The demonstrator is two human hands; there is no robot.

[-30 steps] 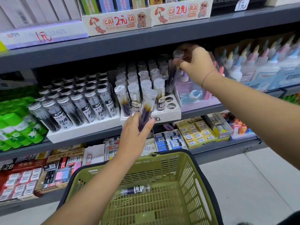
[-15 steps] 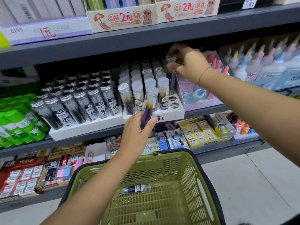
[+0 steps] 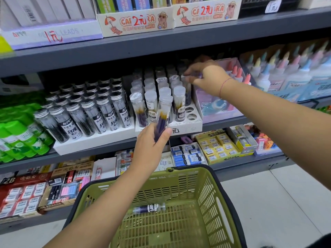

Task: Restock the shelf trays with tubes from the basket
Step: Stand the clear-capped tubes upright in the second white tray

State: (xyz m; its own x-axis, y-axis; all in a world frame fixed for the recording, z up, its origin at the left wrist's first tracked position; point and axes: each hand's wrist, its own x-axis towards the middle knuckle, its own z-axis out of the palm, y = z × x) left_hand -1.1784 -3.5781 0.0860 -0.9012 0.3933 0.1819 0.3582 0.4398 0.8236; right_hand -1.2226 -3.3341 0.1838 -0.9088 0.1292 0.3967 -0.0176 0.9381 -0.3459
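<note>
While the left hand (image 3: 150, 148) grips a near tube (image 3: 162, 119), the right hand (image 3: 206, 76) pinches a far-right tube (image 3: 187, 94). It stands in the tray (image 3: 187, 126).

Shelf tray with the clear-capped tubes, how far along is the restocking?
Mostly done: the white tray holds rows of tubes. In hand: the right hand pinches the back tube at its right side, and the left hand grips the front tube before it. Left: two empty holes at the front right, one loose tube lying in the basket.
</note>
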